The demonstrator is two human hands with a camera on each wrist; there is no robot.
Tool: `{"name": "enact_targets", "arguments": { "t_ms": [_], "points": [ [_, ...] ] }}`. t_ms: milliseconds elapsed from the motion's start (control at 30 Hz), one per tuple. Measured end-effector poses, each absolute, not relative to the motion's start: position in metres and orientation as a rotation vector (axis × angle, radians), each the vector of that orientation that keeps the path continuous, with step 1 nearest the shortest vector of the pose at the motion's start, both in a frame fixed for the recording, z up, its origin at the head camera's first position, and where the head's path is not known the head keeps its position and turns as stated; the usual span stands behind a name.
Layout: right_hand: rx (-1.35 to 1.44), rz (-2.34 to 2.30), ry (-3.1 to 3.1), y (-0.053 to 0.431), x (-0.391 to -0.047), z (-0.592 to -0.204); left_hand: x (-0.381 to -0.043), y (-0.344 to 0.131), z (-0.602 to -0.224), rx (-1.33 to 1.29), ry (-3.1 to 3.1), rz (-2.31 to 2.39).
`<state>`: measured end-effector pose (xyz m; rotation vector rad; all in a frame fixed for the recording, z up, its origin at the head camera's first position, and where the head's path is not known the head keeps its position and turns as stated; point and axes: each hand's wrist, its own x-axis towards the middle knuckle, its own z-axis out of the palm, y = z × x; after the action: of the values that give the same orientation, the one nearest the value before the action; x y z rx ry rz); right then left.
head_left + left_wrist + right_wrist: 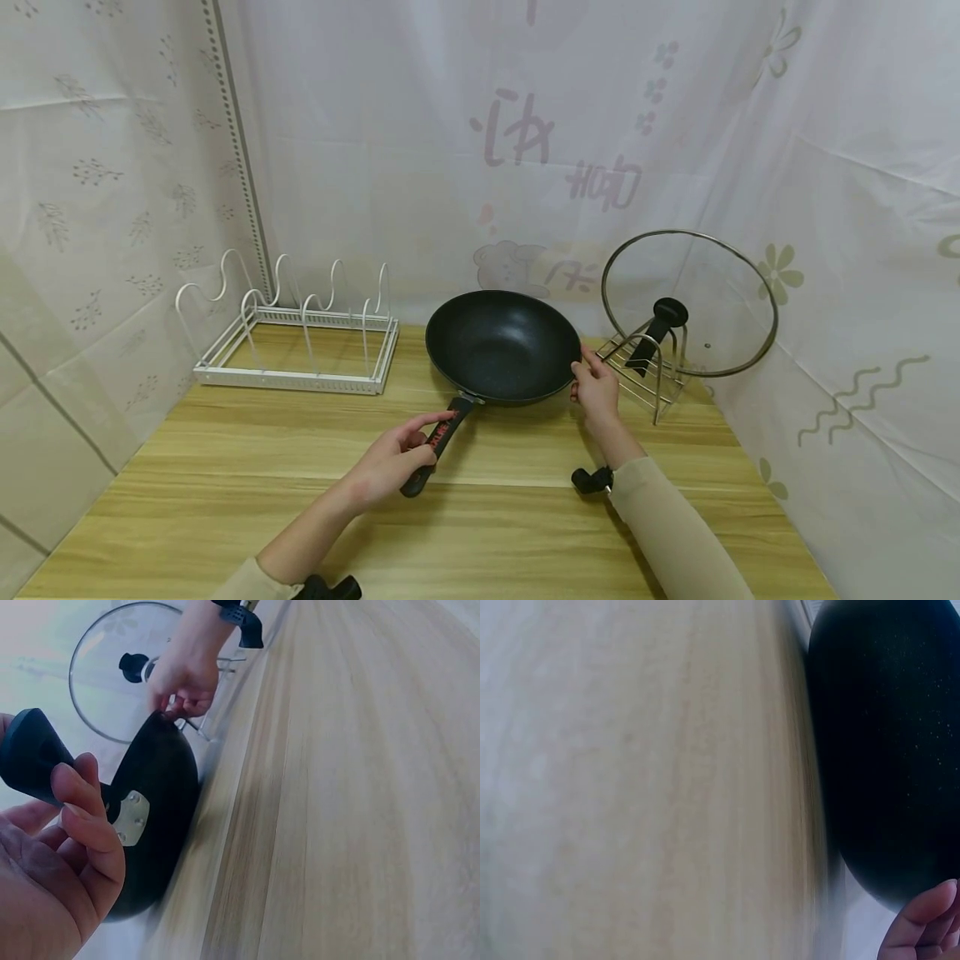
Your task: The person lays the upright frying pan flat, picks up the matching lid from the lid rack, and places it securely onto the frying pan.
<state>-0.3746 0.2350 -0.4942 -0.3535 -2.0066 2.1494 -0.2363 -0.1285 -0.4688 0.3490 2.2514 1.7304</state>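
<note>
A black wok [501, 346] with a dark handle [442, 437] bearing red lettering is at the middle of the wooden table, its inside facing up. My left hand [393, 462] grips the handle, with the index finger stretched along it. In the left wrist view, curled fingers [86, 802] show beneath the handle. My right hand [597, 387] pinches the rim at the right side, thumb toward me. The right wrist view has the dark outer wall of the wok [889, 750] beside the fingertips [930, 904]. Whether the base touches the table, I cannot tell.
On the left stands a white rack [292, 382] with tall wavy dividers. At the right, a wire stand [657, 392] holds a glass lid [723, 308] upright, its black knob [670, 312] toward me. Patterned cloth [420, 150] hangs behind the table [510, 533].
</note>
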Motion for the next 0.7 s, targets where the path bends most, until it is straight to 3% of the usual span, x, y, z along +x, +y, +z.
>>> {"name": "enact_targets", "arguments": {
  "t_ms": [700],
  "points": [
    [-0.358,2.054,-1.983,0.224,-0.365,-0.498,-0.246,-0.14,-0.468,0.309,2.228,1.728]
  ]
}}
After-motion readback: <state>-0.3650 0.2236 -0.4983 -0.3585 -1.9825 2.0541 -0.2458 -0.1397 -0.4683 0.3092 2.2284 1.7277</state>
